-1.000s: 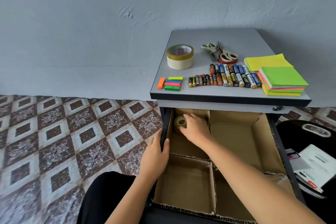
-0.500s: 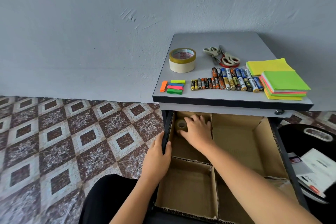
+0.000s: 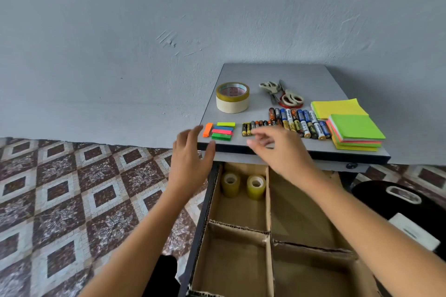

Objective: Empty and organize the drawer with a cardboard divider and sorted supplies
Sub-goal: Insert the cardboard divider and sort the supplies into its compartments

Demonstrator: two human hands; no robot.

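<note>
Both grips are empty with fingers loosely spread. The left grip (image 3: 190, 159) hovers off the front-left corner of the table (image 3: 301, 75), just beside the sticky flags (image 3: 222, 130). The right grip (image 3: 277, 149) hangs over the front edge near the batteries (image 3: 296, 123). A second ago the right one was down in the back-left compartment of the drawer (image 3: 205, 212) and the left held its side; both have since lifted. Two small tape rolls (image 3: 256, 185) now stand side by side there, beside the cardboard divider (image 3: 267, 212). That placement looks finished, so flags or batteries probably come next.
</note>
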